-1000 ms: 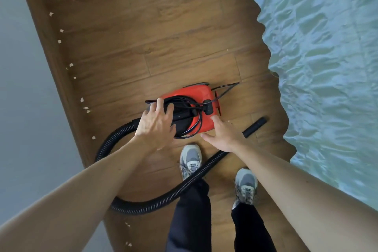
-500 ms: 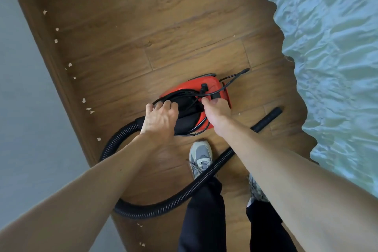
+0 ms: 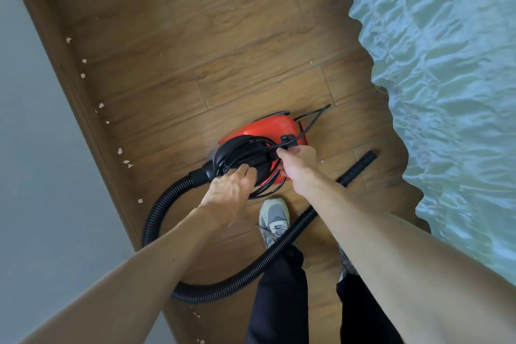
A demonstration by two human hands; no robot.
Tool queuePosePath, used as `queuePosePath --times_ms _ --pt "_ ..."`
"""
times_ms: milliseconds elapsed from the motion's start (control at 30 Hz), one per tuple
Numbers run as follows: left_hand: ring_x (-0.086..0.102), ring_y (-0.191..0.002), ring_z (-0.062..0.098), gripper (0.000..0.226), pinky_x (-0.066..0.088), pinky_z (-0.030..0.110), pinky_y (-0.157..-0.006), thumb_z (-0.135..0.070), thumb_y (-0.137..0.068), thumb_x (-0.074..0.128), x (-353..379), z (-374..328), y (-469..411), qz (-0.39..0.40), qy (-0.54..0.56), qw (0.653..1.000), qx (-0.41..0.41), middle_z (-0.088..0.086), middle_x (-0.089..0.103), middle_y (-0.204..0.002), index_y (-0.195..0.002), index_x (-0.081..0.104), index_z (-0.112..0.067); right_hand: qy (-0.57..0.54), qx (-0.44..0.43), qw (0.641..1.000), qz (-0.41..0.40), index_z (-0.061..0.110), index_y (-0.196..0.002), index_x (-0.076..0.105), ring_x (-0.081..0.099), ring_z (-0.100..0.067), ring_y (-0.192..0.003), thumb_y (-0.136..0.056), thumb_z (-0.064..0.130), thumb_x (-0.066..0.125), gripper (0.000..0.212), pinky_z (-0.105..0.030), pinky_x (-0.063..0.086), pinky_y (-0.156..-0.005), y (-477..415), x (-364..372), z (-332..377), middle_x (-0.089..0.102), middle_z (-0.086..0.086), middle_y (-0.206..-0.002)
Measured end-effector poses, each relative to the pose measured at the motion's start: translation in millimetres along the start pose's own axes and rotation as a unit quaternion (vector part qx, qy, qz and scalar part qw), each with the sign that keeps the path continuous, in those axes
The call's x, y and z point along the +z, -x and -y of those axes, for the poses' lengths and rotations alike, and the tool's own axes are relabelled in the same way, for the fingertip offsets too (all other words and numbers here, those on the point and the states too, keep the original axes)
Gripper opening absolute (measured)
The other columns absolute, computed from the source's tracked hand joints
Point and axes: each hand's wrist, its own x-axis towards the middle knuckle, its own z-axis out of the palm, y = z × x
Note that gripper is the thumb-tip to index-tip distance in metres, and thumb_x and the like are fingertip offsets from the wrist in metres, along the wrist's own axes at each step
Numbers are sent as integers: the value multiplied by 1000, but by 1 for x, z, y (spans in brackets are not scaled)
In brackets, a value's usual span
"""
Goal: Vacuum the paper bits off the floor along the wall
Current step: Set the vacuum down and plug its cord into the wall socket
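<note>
A small red vacuum cleaner [image 3: 275, 127] sits on the wooden floor with a black power cord [image 3: 245, 152] coiled around its black top. My left hand [image 3: 231, 187] rests on the near side of the coil, fingers curled into the loops. My right hand [image 3: 297, 160] pinches the cord beside the plug [image 3: 287, 138]. The black ribbed hose [image 3: 251, 274] loops from the vacuum's left end round behind my feet, and its nozzle [image 3: 360, 166] lies on the floor to the right. Several paper bits [image 3: 120, 151] are strewn along the skirting board.
A grey wall [image 3: 33, 176] with a brown skirting board [image 3: 92, 131] runs down the left. A bed with a pale blue cover [image 3: 446, 78] fills the right side. My grey shoe [image 3: 273, 218] stands just in front of the vacuum, over the hose.
My left hand slid from the vacuum's top to the near edge of the coil. My right hand went from the floor up to the cord by the plug and took hold of it.
</note>
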Motion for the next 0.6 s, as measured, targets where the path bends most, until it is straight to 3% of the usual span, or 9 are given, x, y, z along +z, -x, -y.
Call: queuePosePath --times_ms 200,300,433,500,600 --pt "59 -94 21 46 40 30 -66 6 -83 62 -8 -24 7 -2 12 1000 7 -2 50 -113 -119 45 -17 -112 59 991 -36 11 -68 54 55 -21 -66 -91 4 64 26 -39 56 -79 17 -24 3 61 -9 -74" --pt "59 -98 22 37 39 30 -67 -4 -89 63 -20 -36 7 -3 28 999 15 -2 51 -112 -119 48 -18 -171 87 980 -61 11 -68 49 51 -14 -61 -94 9 64 30 -23 48 -62 26 -41 6 53 -4 -69" --pt "59 -100 27 21 48 38 -76 -20 -99 54 -43 -57 5 12 68 997 36 1 55 -111 -120 53 -17 -162 58 977 -125 8 -65 50 52 -21 -62 -92 16 65 32 -19 39 -44 42 -72 18 50 -2 -63" --pt "59 -101 27 21 49 41 -80 -21 -99 53 -54 -68 5 5 93 995 44 0 57 -111 -120 55 -20 -173 32 974 -143 7 -71 49 53 -19 -63 -94 9 61 26 -15 40 -43 51 -89 30 56 -7 -73" --pt "59 -99 29 25 50 45 -82 -18 -96 57 -68 -87 3 -10 127 990 56 1 59 -109 -121 56 -22 -132 -20 977 -167 13 -77 55 61 -15 -72 -94 16 62 19 -13 43 -53 62 -118 45 70 -10 -97"
